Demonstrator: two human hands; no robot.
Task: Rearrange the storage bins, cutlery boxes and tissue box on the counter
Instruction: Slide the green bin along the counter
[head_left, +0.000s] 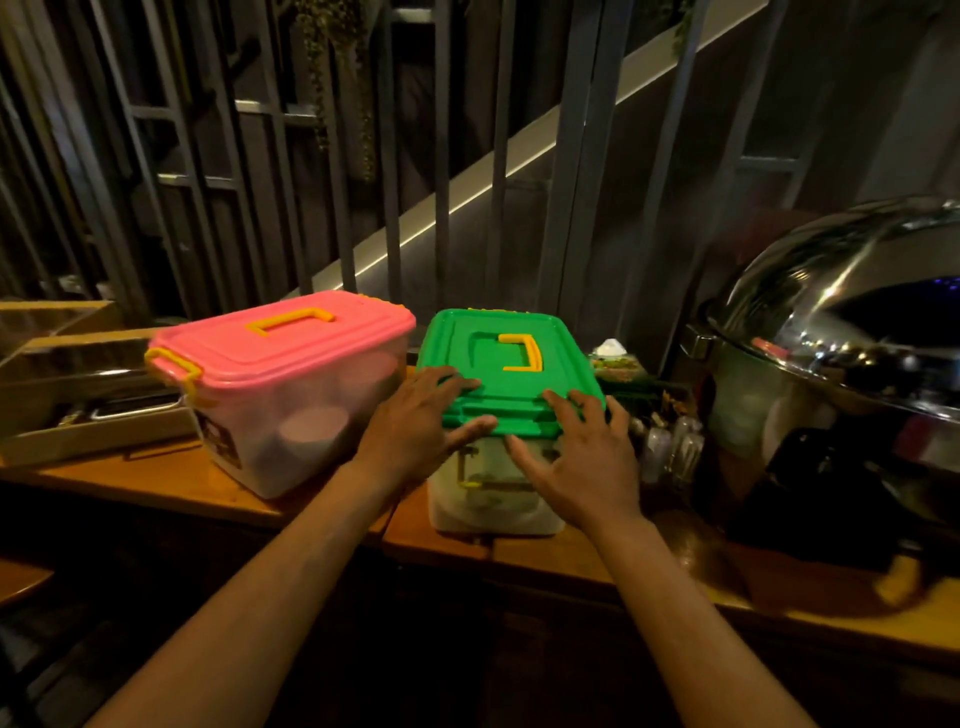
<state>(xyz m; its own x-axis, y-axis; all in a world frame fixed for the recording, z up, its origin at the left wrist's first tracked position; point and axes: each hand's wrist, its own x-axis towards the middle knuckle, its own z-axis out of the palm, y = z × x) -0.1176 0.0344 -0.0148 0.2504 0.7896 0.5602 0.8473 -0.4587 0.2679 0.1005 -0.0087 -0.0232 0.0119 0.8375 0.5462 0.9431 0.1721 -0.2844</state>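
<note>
Two clear storage bins stand on the wooden counter (218, 493). The left bin has a pink lid (283, 338) with a yellow handle and holds pale cups. The right bin has a green lid (506, 364) with a yellow handle. My left hand (421, 421) grips the green lid's near left corner, fingers on top and thumb under the rim. My right hand (576, 457) rests on the near right edge with fingers spread, its thumb over the bin's front. Wooden cutlery boxes (78, 395) sit at the far left. A tissue box (618, 364) shows behind the green bin.
A large steel chafing dish with a domed lid (841, 322) fills the right side. Small glass shakers (675, 447) stand between it and the green bin. Metal railing bars (441, 156) rise behind the counter. The counter's front edge runs just below the bins.
</note>
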